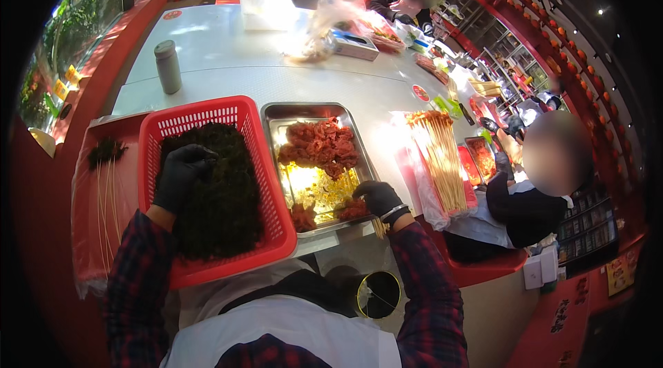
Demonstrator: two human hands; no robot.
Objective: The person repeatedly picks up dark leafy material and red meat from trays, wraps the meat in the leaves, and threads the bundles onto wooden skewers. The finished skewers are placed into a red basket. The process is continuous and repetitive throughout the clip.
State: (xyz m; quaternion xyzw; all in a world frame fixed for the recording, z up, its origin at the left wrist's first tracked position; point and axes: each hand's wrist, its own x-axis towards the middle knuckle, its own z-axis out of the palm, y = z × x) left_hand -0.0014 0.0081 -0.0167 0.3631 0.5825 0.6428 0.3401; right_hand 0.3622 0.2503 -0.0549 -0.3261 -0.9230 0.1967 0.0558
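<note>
My left hand (pixel 185 176), in a black glove, is over a heap of dark green, stringy leaves (pixel 221 212) in a red plastic basket (pixel 280 212). Its fingers are pinched together; anything between them is too small to make out. My right hand (pixel 380 199), also gloved, is at the right rim of a metal tray (pixel 276 119), fingers curled beside a clump of red marinated meat (pixel 353 209). Thin bamboo sticks (pixel 381 228) poke out beneath this hand; its grip is hidden. More red meat (pixel 321 146) lies in the tray's far part, above yellowish bits (pixel 321 187).
Left of the basket, a red tray (pixel 86 209) lined with plastic holds skewers tipped with dark greens (pixel 107 154). A grey bottle (pixel 168 68) stands farther back. To the right lie many meat skewers (pixel 438 161), near a seated co-worker (pixel 525 195). Below the table is a round bin (pixel 380 295).
</note>
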